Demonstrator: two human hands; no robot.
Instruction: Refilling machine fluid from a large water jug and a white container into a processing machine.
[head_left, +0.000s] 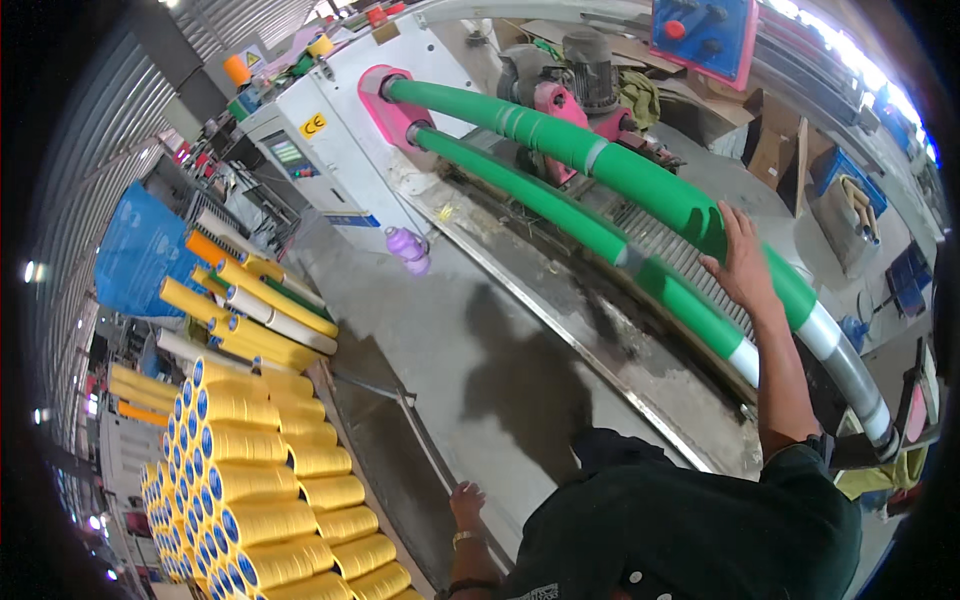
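Green covers most of two long rollers on the white machine [340,150], running side by side from a pink mount [385,105] at upper left down toward the lower right. The upper roller [600,155] is thicker, and its far end turns bare grey metal before it passes behind the person's right arm and a dark bracket, so where it ends is hard to make out. The lower roller [560,215] is thinner and ends in a white tip, partly hidden by the same forearm. The right hand [742,262] lies flat on the upper roller, fingers spread open and pressed on the green surface, gripping nothing. The left hand [466,505] sits low by the edge of the grey metal worktop [470,340]; it is small and partly cut off by the dark shirt, and I cannot tell whether its fingers are curled or loose. Yellow rolls [270,480] are stacked in rows at lower left, too many and too overlapped to count. One small purple bottle [408,246] stands on the worktop near the machine.
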